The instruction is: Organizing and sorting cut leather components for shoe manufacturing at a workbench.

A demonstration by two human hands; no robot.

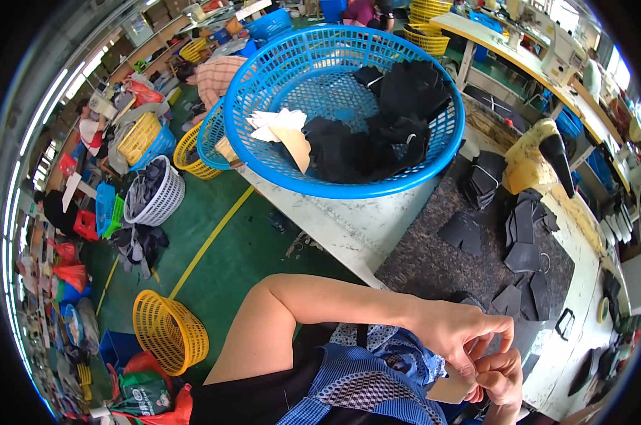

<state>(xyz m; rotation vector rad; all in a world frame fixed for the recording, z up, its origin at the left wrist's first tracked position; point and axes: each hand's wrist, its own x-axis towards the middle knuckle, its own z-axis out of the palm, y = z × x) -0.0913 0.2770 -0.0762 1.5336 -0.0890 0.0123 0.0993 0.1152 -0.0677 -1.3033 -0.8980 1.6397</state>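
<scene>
My left hand (456, 331) reaches across my body to meet my right hand (501, 379) at the lower right. The fingers of both hands are closed together around a small flat tan piece (448, 389), which sticks out below my left thumb. What lies between the fingertips is partly hidden. Just beyond my hands, black cut pieces (506, 301) lie on a dark speckled board (433, 258). Farther back on it are a black stack (484, 178) tied with a band and another black bundle (522, 230).
A large blue basket (348, 190) on the white table (334, 225) holds black pieces and white and tan pieces (283, 131). A yellow block (531, 159) stands at the board's far edge. On the green floor to the left are a yellow basket (170, 333) and a white basket (155, 193).
</scene>
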